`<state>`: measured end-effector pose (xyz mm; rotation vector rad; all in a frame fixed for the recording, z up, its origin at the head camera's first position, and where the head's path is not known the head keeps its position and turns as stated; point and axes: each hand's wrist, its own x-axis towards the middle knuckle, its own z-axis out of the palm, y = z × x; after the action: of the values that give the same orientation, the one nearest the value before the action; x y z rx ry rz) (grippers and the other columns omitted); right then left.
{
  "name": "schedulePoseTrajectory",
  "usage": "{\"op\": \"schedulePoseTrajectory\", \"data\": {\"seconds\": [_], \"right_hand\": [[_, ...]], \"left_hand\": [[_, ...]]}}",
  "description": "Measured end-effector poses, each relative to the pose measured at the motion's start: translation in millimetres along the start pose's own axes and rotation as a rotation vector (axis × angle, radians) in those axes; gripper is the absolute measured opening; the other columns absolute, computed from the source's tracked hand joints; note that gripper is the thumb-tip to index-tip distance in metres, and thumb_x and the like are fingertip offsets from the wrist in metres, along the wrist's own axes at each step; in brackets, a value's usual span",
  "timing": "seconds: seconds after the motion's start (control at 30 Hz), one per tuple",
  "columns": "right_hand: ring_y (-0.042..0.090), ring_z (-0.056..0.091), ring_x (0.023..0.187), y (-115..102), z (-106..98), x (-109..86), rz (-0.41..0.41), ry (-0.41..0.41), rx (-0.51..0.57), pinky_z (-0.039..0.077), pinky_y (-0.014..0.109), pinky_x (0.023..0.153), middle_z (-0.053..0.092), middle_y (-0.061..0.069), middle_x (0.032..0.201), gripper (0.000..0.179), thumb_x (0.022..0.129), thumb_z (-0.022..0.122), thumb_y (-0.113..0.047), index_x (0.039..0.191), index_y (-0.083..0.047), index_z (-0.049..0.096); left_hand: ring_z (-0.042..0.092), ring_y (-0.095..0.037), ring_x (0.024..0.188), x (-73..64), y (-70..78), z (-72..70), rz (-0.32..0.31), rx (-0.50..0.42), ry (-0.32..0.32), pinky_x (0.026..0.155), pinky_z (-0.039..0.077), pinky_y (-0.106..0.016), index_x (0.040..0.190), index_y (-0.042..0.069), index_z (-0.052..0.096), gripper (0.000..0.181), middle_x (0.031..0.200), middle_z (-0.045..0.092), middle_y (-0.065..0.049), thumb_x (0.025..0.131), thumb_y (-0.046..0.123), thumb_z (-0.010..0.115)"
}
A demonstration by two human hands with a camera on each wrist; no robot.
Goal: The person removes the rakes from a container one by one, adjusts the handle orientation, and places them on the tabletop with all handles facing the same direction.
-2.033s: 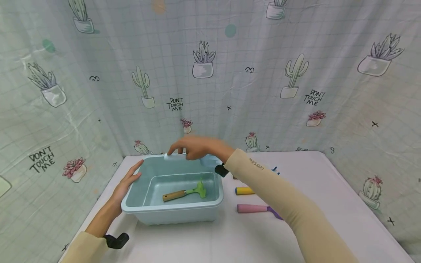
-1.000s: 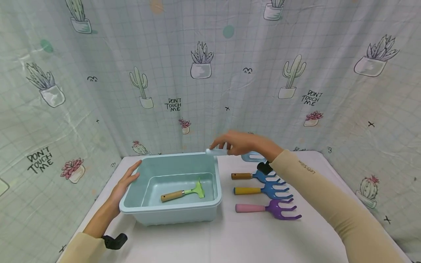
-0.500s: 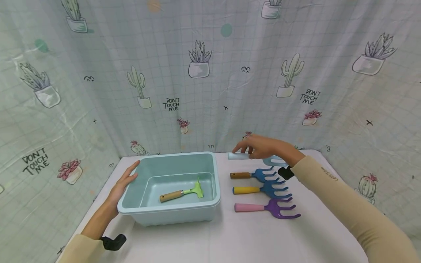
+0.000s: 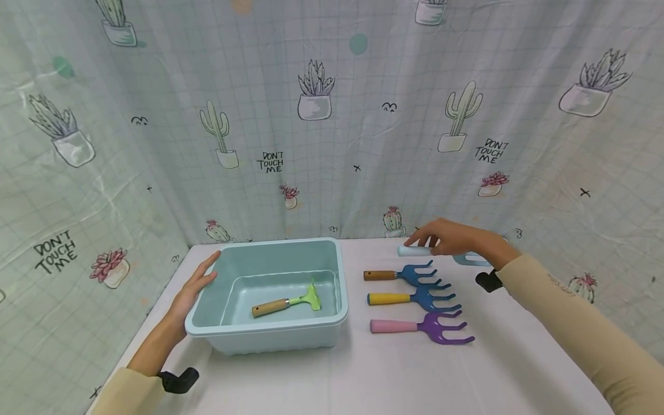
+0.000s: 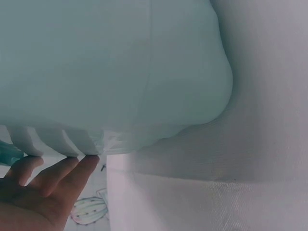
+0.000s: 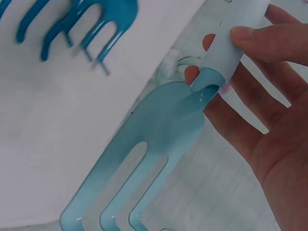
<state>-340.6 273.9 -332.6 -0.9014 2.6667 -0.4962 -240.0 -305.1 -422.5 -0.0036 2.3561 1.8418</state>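
Note:
A pale blue tub [image 4: 267,329] stands on the table. My left hand [image 4: 188,295] holds its left rim; in the left wrist view the fingertips [image 5: 91,161] touch the ribbed outer wall under the rim. Inside the tub lies a small green garden tool [image 4: 311,297] with a wooden handle. My right hand [image 4: 450,236] pinches the handle of a light blue hand fork [image 6: 163,120] between thumb and fingers, its tines pointing right in the head view. Part of that fork is hidden behind the hand and wrist.
To the tub's right, three hand forks lie in a column: a blue one with a brown handle [image 4: 380,275], a blue one with a yellow handle [image 4: 389,298], and a purple one with a pink handle [image 4: 394,326]. A cactus-print curtain [image 4: 363,132] encloses the white table [image 4: 363,380].
My right hand has carried the light blue hand fork from over the tub's back rim rightwards, to behind the other forks. My left hand has stayed on the tub's rim.

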Motion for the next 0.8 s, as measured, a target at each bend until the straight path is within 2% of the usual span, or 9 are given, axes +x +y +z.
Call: {"op": "schedulePoseTrajectory", "data": {"seconds": [0.27,0.8], "right_hand": [[0.025,0.072,0.099,40,5,-25.6,0.07,0.006,0.043,0.062,0.044,0.085,0.074,0.014,0.117,0.046,0.089,0.069,0.006,0.132,-0.012,0.071],[0.03,0.071,0.099,114,32,-59.8,0.2,0.016,0.096,0.061,0.049,0.086,0.072,0.019,0.115,0.045,0.085,0.069,0.011,0.126,-0.008,0.074]], "left_hand": [[0.002,-0.046,0.16,-0.4,0.0,-0.1,-0.005,0.012,0.003,0.119,0.018,-0.074,0.166,0.043,0.003,0.061,0.176,-0.01,-0.002,0.112,0.049,0.032],[0.005,-0.047,0.16,-0.8,1.2,0.4,0.003,-0.017,-0.015,0.118,0.023,-0.072,0.165,0.046,0.003,0.06,0.176,-0.009,-0.002,0.112,0.049,0.032]]}}
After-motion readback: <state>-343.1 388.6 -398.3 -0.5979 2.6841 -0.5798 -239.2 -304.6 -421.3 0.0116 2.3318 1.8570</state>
